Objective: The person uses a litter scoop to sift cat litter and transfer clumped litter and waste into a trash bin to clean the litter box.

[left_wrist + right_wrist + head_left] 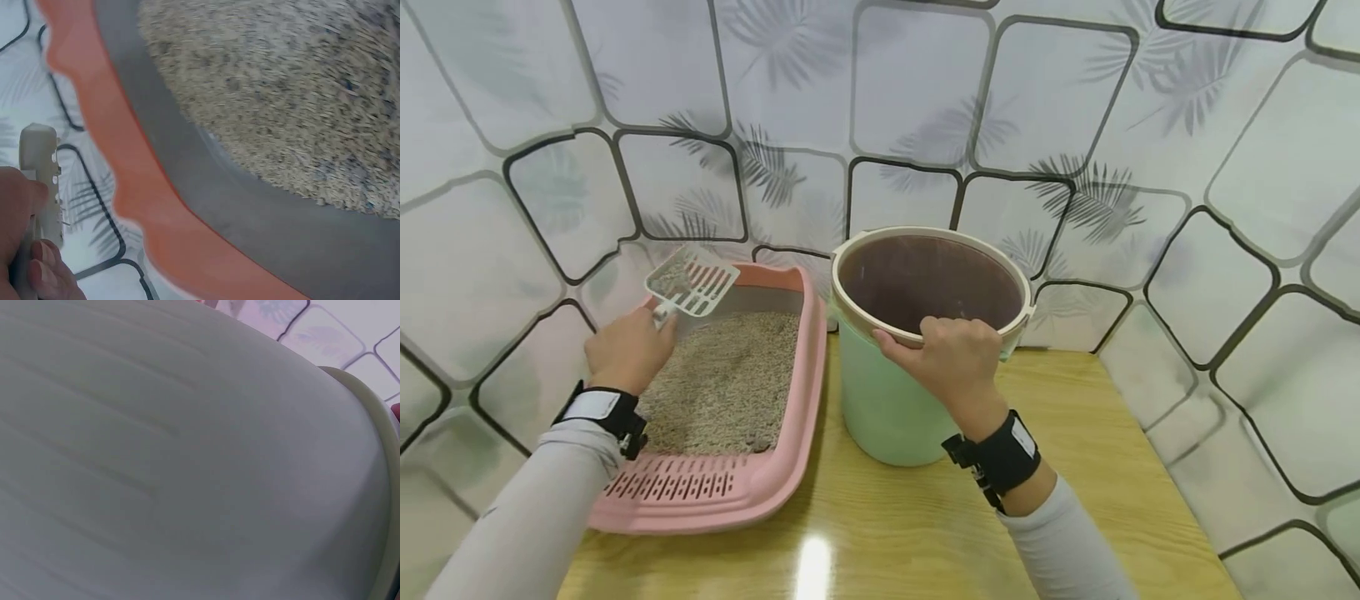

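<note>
In the head view my left hand (pixel 627 352) grips the handle of a slotted white litter scoop (pixel 703 292). Some greyish litter lies on the scoop, which is raised over the back left corner of a pink litter box (pixel 811 379). Tan pellet litter (pixel 730 383) covers the box floor. The left wrist view shows the scoop (pixel 39 156) edge-on, outside the box's wavy rim (pixel 103 134). My right hand (pixel 953 360) holds the near rim of a light green bin (pixel 887 400), thumb along the cream ring. The bin's wall (pixel 250 462) fills most of the right wrist view.
Both containers stand side by side on a wood-grain tabletop (pixel 880 533). Patterned sheeting (pixel 917 92) rises behind and along both sides. The litter box has a slotted front ledge (pixel 677 487). A dark liner (pixel 925 275) shows inside the bin.
</note>
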`<move>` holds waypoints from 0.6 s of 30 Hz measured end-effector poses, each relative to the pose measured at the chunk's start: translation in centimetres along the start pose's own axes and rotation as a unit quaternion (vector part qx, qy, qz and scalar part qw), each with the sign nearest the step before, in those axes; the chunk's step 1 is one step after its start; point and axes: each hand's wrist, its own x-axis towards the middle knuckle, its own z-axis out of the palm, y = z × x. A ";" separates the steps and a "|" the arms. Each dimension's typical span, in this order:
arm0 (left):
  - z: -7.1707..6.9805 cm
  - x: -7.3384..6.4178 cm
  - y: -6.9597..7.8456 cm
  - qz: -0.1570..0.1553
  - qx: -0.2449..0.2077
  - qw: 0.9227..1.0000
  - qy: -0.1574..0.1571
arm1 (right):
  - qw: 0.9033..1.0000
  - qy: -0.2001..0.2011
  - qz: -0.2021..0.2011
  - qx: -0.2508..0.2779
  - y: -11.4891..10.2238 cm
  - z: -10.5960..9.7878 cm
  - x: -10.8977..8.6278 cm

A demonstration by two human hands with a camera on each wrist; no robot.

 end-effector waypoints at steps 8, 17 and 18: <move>-0.6 0.3 -0.5 -0.013 -0.008 1.000 0.008 | 1.000 0.002 -0.003 0.002 0.1 -0.1 0.0; 0.6 1.1 -0.5 0.034 -0.090 0.990 -0.104 | 1.000 0.004 -0.003 0.005 0.5 -0.3 0.0; 0.6 1.1 -0.6 0.040 -0.100 0.987 -0.122 | 1.000 0.005 -0.005 0.004 0.5 -0.3 0.0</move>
